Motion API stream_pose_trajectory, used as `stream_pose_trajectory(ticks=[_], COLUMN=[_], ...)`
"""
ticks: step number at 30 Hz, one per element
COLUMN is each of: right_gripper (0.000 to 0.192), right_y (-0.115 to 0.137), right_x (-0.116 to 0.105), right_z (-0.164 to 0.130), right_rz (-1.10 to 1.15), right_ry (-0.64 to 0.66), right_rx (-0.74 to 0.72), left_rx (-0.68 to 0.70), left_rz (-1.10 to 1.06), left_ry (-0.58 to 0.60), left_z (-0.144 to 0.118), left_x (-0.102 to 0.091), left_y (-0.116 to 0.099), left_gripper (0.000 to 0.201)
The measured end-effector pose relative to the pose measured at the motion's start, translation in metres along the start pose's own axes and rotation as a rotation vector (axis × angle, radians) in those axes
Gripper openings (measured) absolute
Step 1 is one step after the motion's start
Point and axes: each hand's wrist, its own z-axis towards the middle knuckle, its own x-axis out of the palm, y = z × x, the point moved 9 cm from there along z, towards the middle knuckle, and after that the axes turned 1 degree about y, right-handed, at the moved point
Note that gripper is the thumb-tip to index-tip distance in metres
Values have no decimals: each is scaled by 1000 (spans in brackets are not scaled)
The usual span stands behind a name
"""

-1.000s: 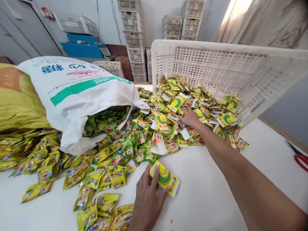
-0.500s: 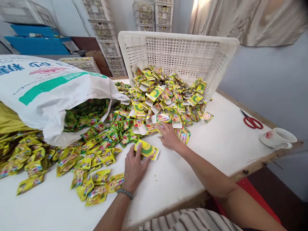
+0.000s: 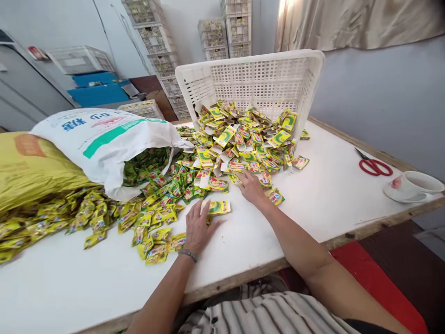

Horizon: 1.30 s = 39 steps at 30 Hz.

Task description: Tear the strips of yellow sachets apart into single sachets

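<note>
The left hand lies flat and open on the bench, fingertips touching a yellow carton lying crosswise just beyond them. The right hand, open and holding nothing, rests at the near edge of the carton pile, farther from that carton.

Things around the worktop

Red scissors lie near a white cup at the right edge. A yellow sack lies on the left, beside a white sack. White crates are stacked by the back wall, next to a blue box. A beige curtain hangs at the top right.
</note>
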Motion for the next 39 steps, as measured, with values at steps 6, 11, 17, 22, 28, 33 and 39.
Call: stream_pose_trajectory(ticks=[6, 11, 17, 22, 28, 33, 39], right_gripper=[27, 40, 24, 33, 26, 18, 30], right_y=[26, 78, 75, 94, 140, 175, 172], right_x=[-9, 18, 29, 2, 6, 46, 76], right_z=[-4, -19, -23, -17, -6, -49, -106], right_rz=[120, 523, 687, 628, 758, 367, 5], right_ry=[-43, 310, 172, 7, 138, 396, 436], right_rx=[-73, -331, -176, -170, -156, -498, -727], left_rx=[46, -93, -307, -332, -429, -746, -1051], left_rz=[-139, -313, -521, -675, -813, -1300, -1679], left_ry=[22, -73, -105, -71, -149, -319, -505], left_z=[0, -3, -3, 3, -2, -33, -79], left_x=[1, -8, -12, -33, -85, -101, -87], left_y=[-5, 17, 43, 45, 80, 125, 149], left_gripper=[40, 33, 34, 45, 37, 40, 43])
